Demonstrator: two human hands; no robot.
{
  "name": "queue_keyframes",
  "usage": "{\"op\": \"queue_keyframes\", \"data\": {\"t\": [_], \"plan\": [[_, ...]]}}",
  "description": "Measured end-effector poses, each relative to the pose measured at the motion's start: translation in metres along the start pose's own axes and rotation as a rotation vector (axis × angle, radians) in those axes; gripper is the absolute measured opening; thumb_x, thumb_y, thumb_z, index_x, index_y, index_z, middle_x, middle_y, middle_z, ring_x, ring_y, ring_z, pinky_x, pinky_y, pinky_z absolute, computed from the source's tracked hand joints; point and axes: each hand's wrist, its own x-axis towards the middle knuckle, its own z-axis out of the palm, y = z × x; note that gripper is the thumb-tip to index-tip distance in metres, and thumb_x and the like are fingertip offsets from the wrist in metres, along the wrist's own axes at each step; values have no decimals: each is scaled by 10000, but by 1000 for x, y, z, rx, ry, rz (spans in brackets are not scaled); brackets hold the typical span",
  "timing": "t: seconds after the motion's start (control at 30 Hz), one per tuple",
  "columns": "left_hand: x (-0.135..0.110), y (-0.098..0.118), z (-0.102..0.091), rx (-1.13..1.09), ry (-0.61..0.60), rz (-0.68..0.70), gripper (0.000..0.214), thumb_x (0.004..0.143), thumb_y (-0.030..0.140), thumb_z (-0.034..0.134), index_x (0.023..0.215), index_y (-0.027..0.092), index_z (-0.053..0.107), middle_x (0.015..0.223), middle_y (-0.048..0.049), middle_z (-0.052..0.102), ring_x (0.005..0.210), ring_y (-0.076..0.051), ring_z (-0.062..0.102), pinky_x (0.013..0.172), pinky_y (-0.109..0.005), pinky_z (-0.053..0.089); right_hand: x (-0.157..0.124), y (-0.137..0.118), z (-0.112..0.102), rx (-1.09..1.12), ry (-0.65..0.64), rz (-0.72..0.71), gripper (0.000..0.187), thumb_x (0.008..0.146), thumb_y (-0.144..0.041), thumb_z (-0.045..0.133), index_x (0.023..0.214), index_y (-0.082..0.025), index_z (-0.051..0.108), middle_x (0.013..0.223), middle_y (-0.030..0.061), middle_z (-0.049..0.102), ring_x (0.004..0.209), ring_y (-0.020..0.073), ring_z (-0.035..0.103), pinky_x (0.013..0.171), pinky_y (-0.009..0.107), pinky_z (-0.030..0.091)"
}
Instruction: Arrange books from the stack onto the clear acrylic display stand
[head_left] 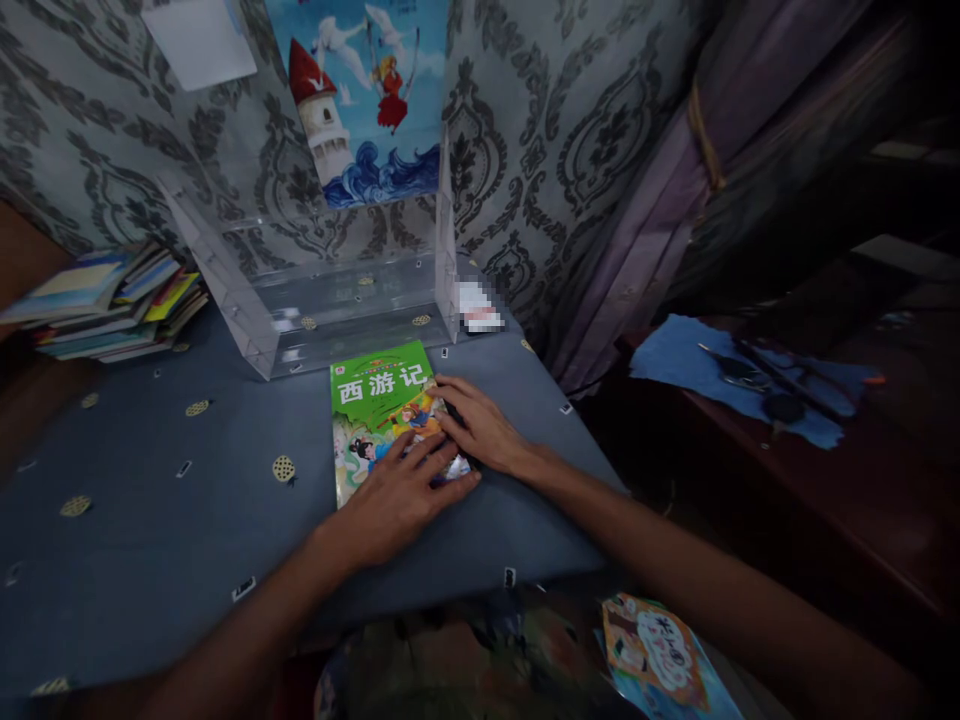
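A picture book (379, 405) with a green cover and large white Chinese characters lies closed on the table, its illustrated lower part partly covered by my hands. My left hand (401, 490) rests flat across the lower cover, fingers spread. At the book's right edge is my right hand (484, 425), fingers stretched out and fingertips touching the cover; a dark gap shows between its fingers and thumb. Just behind the book stands a clear plastic rack (259, 335) with upright side panels.
A pile of books (112, 300) sits at the left back of the patterned grey-blue tablecloth (150, 540). Right of the rack is a small blurred white item (480, 305). Another colourful book (660, 655) lies low at right. A blue cloth (750, 375) with dark objects covers a side surface.
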Motion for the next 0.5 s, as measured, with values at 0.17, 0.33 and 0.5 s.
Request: {"op": "queue_keyframes", "data": {"t": [0.17, 0.33, 0.5], "plan": [[0, 2, -1, 24, -4, 3, 437, 990, 185, 530, 1423, 232, 490, 1455, -120, 550, 1386, -295, 473, 1132, -524, 397, 1, -1, 0, -11, 5, -8, 357, 992, -256, 453, 1308, -196, 609, 1369, 153, 586, 1299, 264, 568, 1087, 494, 496], [-1, 3, 1, 55, 12, 9, 426, 1004, 206, 510, 1429, 231, 479, 1459, -120, 551, 1376, -298, 487, 1106, -514, 418, 1, 0, -1, -10, -3, -20, 365, 981, -228, 451, 1310, -196, 606, 1375, 153, 585, 1293, 266, 573, 1082, 501, 500], [-3, 6, -3, 77, 46, 43, 363, 1010, 207, 498, 1369, 167, 535, 1367, -130, 629, 1310, -280, 547, 1063, -466, 445, 0, 2, 0, -24, -7, -14, 368, 988, -254, 453, 1323, -201, 597, 1399, 159, 570, 1318, 273, 557, 1088, 509, 495]]}}
